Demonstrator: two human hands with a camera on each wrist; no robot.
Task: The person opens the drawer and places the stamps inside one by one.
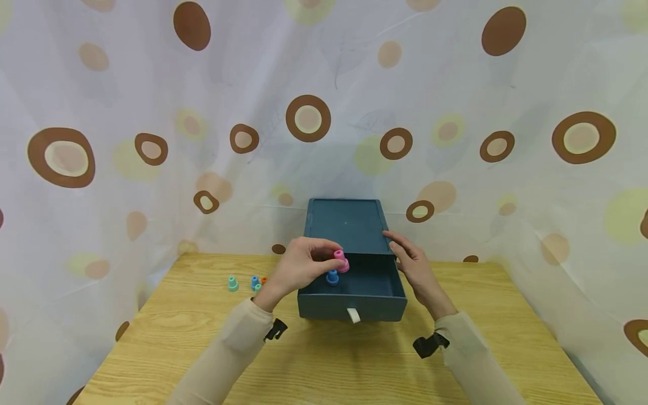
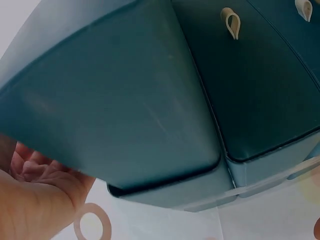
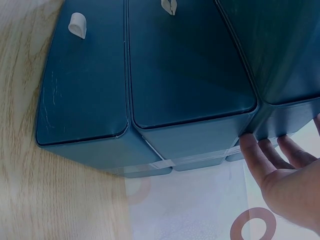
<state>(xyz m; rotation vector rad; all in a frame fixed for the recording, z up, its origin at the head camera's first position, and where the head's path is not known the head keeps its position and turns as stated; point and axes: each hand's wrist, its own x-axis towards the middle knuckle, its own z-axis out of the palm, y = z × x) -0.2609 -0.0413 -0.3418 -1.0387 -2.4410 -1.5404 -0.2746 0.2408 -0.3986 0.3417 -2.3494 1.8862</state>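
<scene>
My left hand (image 1: 302,265) pinches a small pink stepped peg (image 1: 341,261) between thumb and fingers, over the pulled-out top drawer (image 1: 351,308) of a dark blue-green cabinet (image 1: 346,225). Below it, a blue stepped peg (image 1: 332,278) stands upright inside the drawer. My right hand (image 1: 419,275) rests its fingers along the cabinet's right side, near the top edge. In the right wrist view these fingers (image 3: 257,157) are extended against the cabinet's side wall. The left wrist view shows part of my left hand (image 2: 45,200) beyond the drawer; the pink peg is hidden there.
On the wooden table (image 1: 202,337), left of the cabinet, stand a mint peg (image 1: 233,284), a blue peg (image 1: 255,282), an orange peg (image 1: 264,280) and another mint peg (image 1: 258,287), partly behind my left arm. Lower drawers (image 3: 185,65) are closed. A patterned curtain (image 1: 253,84) hangs behind.
</scene>
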